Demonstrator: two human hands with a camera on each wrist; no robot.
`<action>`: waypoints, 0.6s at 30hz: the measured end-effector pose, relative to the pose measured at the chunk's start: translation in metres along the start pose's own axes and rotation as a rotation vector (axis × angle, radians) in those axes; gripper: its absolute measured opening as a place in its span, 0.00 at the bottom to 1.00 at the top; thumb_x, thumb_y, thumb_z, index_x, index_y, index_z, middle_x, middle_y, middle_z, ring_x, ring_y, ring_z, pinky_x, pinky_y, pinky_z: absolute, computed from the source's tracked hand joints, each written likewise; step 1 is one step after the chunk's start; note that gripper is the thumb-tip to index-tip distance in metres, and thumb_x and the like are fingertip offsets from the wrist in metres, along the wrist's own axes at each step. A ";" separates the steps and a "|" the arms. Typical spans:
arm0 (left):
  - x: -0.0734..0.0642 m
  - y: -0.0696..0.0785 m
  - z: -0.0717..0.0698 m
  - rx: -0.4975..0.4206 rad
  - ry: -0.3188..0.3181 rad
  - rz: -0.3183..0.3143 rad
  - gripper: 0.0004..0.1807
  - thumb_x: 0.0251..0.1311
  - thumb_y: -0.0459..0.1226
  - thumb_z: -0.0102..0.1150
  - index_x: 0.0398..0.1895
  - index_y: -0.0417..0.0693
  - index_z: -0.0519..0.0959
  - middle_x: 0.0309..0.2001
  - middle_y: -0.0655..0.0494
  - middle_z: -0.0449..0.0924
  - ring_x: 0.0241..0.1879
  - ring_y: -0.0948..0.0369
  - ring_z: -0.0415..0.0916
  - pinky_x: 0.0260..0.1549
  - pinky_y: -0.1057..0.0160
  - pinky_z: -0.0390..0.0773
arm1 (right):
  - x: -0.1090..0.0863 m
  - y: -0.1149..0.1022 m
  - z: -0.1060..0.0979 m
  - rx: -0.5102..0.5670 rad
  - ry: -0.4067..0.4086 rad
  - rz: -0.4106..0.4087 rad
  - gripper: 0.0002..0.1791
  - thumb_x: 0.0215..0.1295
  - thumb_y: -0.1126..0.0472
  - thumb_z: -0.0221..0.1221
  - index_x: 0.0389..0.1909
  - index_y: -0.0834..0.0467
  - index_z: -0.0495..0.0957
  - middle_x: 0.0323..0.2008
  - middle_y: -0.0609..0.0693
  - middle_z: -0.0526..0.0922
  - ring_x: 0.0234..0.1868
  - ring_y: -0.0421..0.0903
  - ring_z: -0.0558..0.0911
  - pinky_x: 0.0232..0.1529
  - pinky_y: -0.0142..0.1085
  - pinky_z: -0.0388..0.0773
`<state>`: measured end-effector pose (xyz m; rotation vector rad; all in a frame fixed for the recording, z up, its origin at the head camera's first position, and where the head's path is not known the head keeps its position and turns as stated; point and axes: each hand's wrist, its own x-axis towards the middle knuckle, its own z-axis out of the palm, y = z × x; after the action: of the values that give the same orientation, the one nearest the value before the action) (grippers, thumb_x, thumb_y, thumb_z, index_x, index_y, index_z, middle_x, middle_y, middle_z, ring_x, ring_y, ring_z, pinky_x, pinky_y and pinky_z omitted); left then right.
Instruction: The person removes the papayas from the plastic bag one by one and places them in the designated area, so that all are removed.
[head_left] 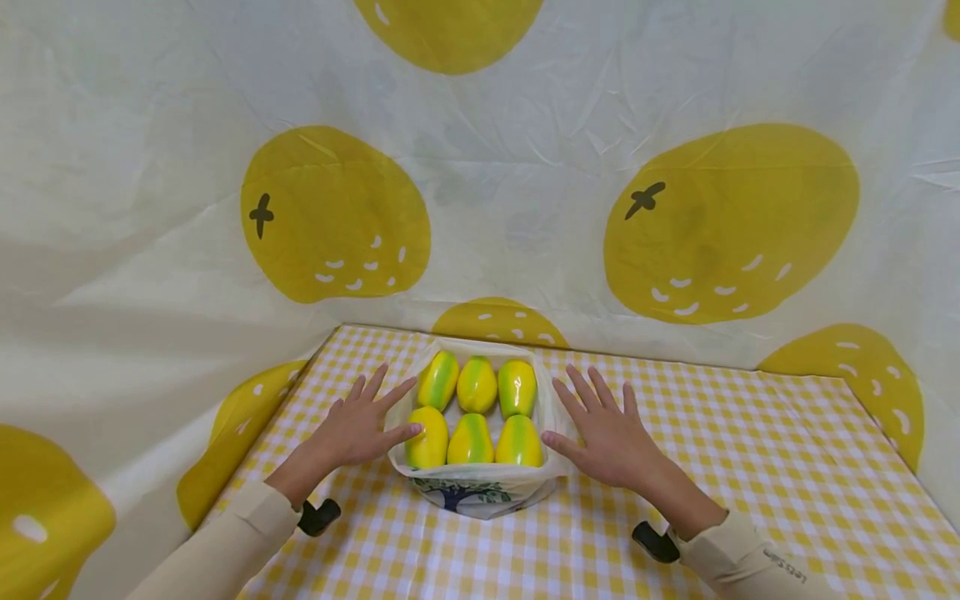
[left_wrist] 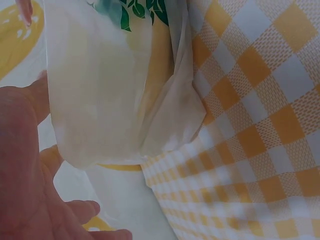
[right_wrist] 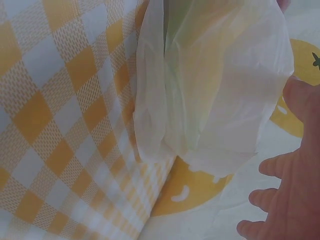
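Note:
A thin whitish plastic bag [head_left: 487, 492] with a printed tree stands open-topped on the table. Inside it, yellow papaya-like fruits [head_left: 471, 440] with green stripes lie in two rows. My left hand [head_left: 358, 427] is spread at the bag's left side, its thumb reaching over the rim near the front left fruit. On the other side, my right hand [head_left: 611, 440] has its fingers spread, thumb at the right rim. Both wrist views show straight fingers beside the bag wall [left_wrist: 100, 95]; whether the thumbs press on it I cannot tell.
A yellow-and-white checked cloth [head_left: 735, 450] covers the table. Behind and to the left hangs a pale curtain [head_left: 517, 217] printed with large yellow fruits. Dark wrist-worn devices [head_left: 654, 542] sit under both wrists.

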<state>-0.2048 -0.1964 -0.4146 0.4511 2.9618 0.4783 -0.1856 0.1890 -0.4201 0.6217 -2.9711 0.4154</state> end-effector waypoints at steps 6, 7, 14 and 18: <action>0.006 -0.003 0.005 -0.156 -0.057 0.043 0.41 0.72 0.60 0.54 0.83 0.60 0.58 0.84 0.30 0.38 0.77 0.24 0.52 0.65 0.22 0.62 | -0.002 -0.001 0.002 0.019 -0.004 -0.010 0.46 0.74 0.32 0.52 0.83 0.53 0.56 0.85 0.57 0.48 0.85 0.66 0.44 0.72 0.79 0.38; 0.007 -0.003 0.006 -0.165 -0.064 0.047 0.41 0.73 0.60 0.54 0.83 0.59 0.58 0.83 0.29 0.38 0.75 0.24 0.55 0.64 0.23 0.65 | -0.002 -0.001 0.002 0.020 -0.006 -0.012 0.46 0.74 0.32 0.52 0.83 0.53 0.55 0.85 0.57 0.48 0.85 0.66 0.44 0.72 0.79 0.38; 0.017 -0.005 0.007 -0.256 -0.066 0.058 0.38 0.75 0.53 0.55 0.82 0.50 0.61 0.80 0.24 0.48 0.77 0.27 0.54 0.68 0.25 0.62 | 0.000 -0.001 0.004 0.019 0.009 -0.027 0.45 0.74 0.32 0.53 0.83 0.53 0.56 0.85 0.58 0.50 0.84 0.66 0.45 0.73 0.79 0.40; 0.022 -0.007 0.008 -0.315 -0.059 0.075 0.36 0.76 0.50 0.55 0.81 0.47 0.62 0.79 0.31 0.58 0.78 0.32 0.55 0.71 0.28 0.61 | 0.000 -0.001 0.004 0.031 0.012 -0.039 0.45 0.73 0.33 0.54 0.82 0.54 0.58 0.85 0.58 0.51 0.84 0.66 0.47 0.73 0.79 0.41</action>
<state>-0.2262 -0.1942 -0.4257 0.5302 2.7498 0.9048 -0.1852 0.1870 -0.4239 0.6763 -2.9418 0.4611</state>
